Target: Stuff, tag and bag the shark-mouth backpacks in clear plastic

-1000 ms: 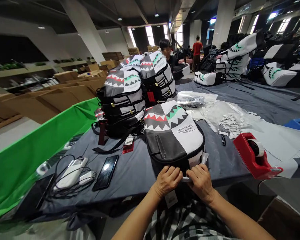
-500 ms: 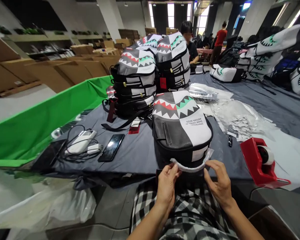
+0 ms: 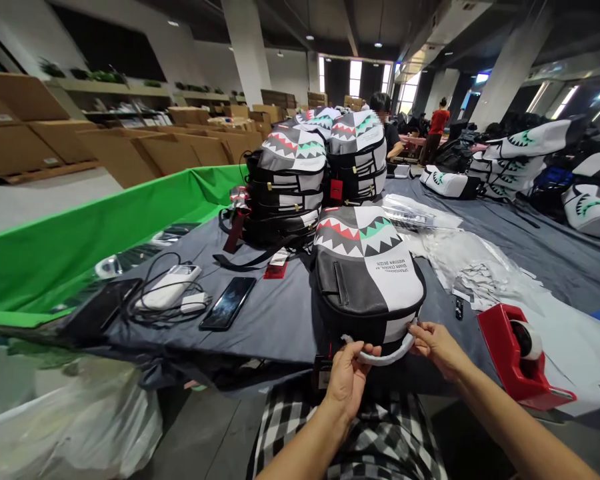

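A grey, black and white backpack (image 3: pixel 367 267) with a red and green shark-tooth print lies at the table's near edge. Its carry handle (image 3: pixel 387 357), covered in a pale wrap, arcs toward me. My left hand (image 3: pixel 349 380) is closed around the handle's left end, thumb on top. At the other end my right hand (image 3: pixel 437 345) pinches the wrap near the bag's white corner; the exact contact is partly hidden by the fingers. A dark tag (image 3: pixel 323 371) hangs below the bag, left of the handle.
Similar backpacks (image 3: pixel 290 177) stand in stacks behind. A phone (image 3: pixel 228 303) and a white charger with cables (image 3: pixel 169 287) lie left. On the right are a red tape dispenser (image 3: pixel 517 360) and clear plastic bags (image 3: pixel 470 250). A co-worker (image 3: pixel 391 133) is across the table.
My right hand, apart from the wrap with fingers spread before, has moved onto the handle's right end and pinches it. My left hand has shifted its grip along the handle. The view has tilted up.
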Action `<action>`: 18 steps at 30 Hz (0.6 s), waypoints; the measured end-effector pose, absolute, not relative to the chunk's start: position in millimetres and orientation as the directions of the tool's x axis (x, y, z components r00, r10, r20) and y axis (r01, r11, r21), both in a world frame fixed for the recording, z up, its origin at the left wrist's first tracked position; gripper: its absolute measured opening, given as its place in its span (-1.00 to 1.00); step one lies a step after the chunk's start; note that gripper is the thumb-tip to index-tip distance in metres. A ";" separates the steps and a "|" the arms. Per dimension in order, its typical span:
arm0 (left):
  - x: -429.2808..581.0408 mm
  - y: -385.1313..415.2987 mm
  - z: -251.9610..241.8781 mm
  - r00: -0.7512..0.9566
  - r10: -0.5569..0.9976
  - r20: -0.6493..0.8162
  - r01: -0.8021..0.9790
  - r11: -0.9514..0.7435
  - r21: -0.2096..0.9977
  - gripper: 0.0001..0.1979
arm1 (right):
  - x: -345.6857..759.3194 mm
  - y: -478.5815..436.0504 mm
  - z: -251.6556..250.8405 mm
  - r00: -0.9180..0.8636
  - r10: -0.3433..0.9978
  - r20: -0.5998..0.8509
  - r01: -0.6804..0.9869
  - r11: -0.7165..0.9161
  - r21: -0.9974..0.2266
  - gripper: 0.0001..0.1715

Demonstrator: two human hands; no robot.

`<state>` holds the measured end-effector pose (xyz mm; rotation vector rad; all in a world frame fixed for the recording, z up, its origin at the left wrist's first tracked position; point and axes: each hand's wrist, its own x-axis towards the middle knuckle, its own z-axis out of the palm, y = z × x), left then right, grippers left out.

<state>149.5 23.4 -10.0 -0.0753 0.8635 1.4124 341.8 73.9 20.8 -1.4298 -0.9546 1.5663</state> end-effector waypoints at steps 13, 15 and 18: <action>142.9 -20.3 -21.0 0.031 0.856 -0.517 -0.911 0.237 0.338 -0.73 | 351.7 26.3 15.6 -0.010 0.864 -0.503 -0.100 -0.501 -0.860 -0.56; 146.0 -28.3 -20.8 0.061 0.879 -0.472 -0.897 0.256 0.361 -0.79 | 357.9 12.8 10.5 0.045 0.886 -0.462 -0.096 -0.456 -0.885 -0.59; 153.8 -31.3 -15.4 0.155 0.907 -0.392 -0.835 0.333 0.439 -0.92 | 369.2 3.3 16.6 0.109 0.928 -0.355 -0.061 -0.351 -0.935 -0.57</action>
